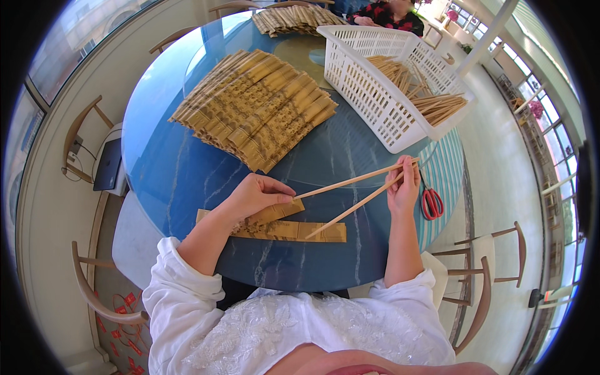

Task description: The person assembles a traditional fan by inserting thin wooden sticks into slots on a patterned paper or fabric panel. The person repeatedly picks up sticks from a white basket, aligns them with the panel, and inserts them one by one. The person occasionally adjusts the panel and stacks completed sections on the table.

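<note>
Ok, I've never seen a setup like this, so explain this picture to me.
There is no machine here, just a person's two bare hands. The one picture comes from a wide fisheye camera worn on the head, looking down, so straight edges bend.

On the round blue table are a large pile of flat gold-brown strips, another pile farther back, a white basket of thin sticks, and red-handled scissors.

The right hand holds two long sticks. The left hand is at one stick's tip, above loose strips; whether it grips one is unclear.
</note>
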Motion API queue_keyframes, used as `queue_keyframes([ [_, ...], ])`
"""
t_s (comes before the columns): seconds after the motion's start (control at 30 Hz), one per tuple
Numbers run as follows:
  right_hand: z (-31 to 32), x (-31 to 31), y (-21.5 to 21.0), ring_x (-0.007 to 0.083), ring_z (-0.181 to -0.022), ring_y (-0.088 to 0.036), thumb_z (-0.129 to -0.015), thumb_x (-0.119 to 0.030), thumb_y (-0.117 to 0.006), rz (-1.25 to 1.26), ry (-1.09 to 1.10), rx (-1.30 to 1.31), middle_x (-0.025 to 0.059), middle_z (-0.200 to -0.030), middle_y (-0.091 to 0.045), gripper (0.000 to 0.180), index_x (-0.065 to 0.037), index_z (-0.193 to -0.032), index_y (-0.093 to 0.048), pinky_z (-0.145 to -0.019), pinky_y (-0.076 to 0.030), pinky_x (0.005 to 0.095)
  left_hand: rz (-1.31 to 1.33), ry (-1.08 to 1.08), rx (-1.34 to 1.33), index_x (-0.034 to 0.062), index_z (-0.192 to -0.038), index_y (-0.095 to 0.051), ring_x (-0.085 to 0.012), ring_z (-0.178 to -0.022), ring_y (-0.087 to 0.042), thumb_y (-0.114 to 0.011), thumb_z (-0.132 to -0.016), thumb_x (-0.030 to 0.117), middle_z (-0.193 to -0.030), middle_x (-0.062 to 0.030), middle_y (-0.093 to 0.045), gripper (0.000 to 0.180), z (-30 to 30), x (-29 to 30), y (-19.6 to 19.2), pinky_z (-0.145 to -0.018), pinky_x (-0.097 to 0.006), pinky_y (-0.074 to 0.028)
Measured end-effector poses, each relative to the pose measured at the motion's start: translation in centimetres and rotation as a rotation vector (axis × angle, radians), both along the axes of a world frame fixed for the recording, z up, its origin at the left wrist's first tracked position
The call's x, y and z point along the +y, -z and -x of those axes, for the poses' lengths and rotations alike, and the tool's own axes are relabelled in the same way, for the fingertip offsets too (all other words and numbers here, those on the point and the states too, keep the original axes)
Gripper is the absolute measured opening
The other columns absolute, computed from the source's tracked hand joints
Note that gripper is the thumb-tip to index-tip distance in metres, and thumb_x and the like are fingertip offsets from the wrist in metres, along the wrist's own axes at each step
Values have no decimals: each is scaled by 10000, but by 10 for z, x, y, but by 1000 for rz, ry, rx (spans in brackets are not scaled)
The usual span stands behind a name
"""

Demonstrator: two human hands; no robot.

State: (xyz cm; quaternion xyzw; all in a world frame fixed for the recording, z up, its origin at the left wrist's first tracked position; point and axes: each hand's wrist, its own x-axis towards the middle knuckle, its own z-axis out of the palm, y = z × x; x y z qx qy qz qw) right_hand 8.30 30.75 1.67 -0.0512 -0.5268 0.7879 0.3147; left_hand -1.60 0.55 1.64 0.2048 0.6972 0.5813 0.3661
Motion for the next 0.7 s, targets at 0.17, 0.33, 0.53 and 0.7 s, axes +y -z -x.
queue_keyframes([
  [0.17, 1, -3, -2, 38, -369, -295, -980, -276, -463, -13, 33, 3, -19, -520, -386, 255, -72, -832, -500, -331, -234, 186, -10, -8, -33, 26, -980, -709, -60, -714, -601, -706, -805, 96, -824, -41, -692, 188, -2, 1, -5, -648, -180, -460],
  [0.33, 3, 1, -1, 44, -369, -315, -972, -276, -480, -46, 24, 14, -8, -527, -424, 249, -78, -827, -515, -339, -242, 193, -5, -12, -61, 20, -983, -705, -80, -759, -626, -704, -806, 97, -860, -53, -697, 193, 1, 0, -9, -696, -183, -479],
  [0.53, 6, 1, 1, 45, -380, -321, -957, -265, -516, -56, 38, -1, -2, -548, -451, 230, -78, -822, -523, -345, -245, 192, 0, -49, -15, 12, -982, -703, -83, -743, -627, -702, -811, 104, -854, -57, -699, 194, 3, -1, -2, -681, -183, -483],
  [0.7, 2, 1, 1, 43, -393, -326, -947, -273, -536, -81, 76, -31, 6, -559, -467, 237, -71, -824, -534, -355, -251, 183, 15, -63, 15, 8, -979, -703, -55, -656, -596, -692, -823, 103, -798, -40, -688, 183, 1, 3, -3, -566, -167, -441],
])
